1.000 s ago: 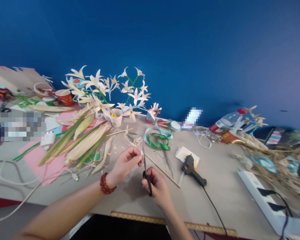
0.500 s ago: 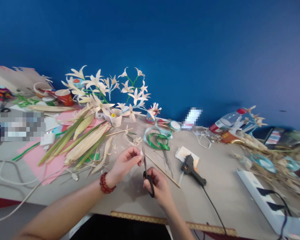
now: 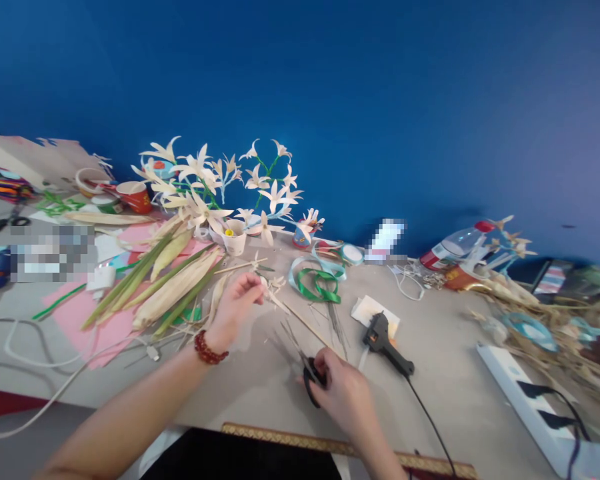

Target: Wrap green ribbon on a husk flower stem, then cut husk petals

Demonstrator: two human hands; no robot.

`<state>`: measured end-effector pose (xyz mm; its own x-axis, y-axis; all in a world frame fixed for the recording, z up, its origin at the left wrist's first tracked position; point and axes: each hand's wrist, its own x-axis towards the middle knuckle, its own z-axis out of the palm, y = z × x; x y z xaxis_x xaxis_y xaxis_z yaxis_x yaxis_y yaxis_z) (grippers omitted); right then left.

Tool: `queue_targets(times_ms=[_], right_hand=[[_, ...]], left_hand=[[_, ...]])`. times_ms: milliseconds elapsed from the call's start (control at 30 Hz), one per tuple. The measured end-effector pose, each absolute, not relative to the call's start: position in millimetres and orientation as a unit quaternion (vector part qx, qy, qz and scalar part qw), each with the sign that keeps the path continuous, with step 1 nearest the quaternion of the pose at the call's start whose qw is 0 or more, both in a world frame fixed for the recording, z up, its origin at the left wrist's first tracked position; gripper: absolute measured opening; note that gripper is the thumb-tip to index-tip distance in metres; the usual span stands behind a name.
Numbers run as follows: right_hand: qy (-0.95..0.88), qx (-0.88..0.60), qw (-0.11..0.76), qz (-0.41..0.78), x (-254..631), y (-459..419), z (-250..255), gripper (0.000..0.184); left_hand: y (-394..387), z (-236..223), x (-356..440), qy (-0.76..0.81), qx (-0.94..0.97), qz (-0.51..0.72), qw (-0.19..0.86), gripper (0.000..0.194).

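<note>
My right hand (image 3: 343,387) grips black-handled scissors (image 3: 300,350) low over the table, their blades slightly apart and pointing up and left. Nothing lies between the blades. Farther up and left, my left hand (image 3: 235,303), with a red bead bracelet at the wrist, pinches a small pale strip (image 3: 276,301) that looks like corn husk. Pale scraps lie on the table just beyond those fingertips. A thin wooden stick (image 3: 310,325) rests between the two hands. Beside it are several thin wires (image 3: 337,327).
Corn husks (image 3: 175,290) lie on pink paper at left. White husk flowers (image 3: 205,177) stand in cups at the back. Green ribbon (image 3: 320,285) lies in the middle. A black glue gun (image 3: 387,343) with a cord rests right, before a power strip (image 3: 520,407).
My right hand has drawn the scissors down and right, away from my left hand. My left hand has moved up and left with the pale strip, which now shows longer.
</note>
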<state>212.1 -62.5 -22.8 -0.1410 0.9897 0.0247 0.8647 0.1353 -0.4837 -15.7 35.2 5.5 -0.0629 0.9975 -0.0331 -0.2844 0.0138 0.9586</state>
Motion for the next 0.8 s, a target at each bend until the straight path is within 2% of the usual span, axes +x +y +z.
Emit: queue_targets(times_ms=[167,333,467,567,700,800], right_hand=[[-0.798,-0.576,0.069,0.161,212.1,-63.5,-14.4,0.018],[-0.807,-0.561,0.018,0.185,210.0,-52.7,-4.3,0.021],[-0.826,-0.507,0.045,0.242,212.9,-43.1,9.4,0.024],[-0.839,-0.458,0.083,0.283,213.6,-31.9,18.7,0.018],[-0.848,-0.452,0.152,0.231,201.9,-4.5,19.5,0.003],[-0.839,-0.482,0.165,0.192,184.1,25.0,12.7,0.007]], left_hand=[[51.2,7.7,-28.4,0.467,0.405,0.59,0.52,0.018],[53.1,17.7,-32.9,0.475,0.44,0.585,0.488,0.018],[52.2,21.8,-35.3,0.485,0.529,0.548,0.431,0.017],[55.3,20.3,-37.2,0.486,0.636,0.466,0.377,0.013],[64.2,19.7,-40.6,0.492,0.691,0.408,0.338,0.01],[66.7,20.2,-43.7,0.49,0.708,0.392,0.325,0.01]])
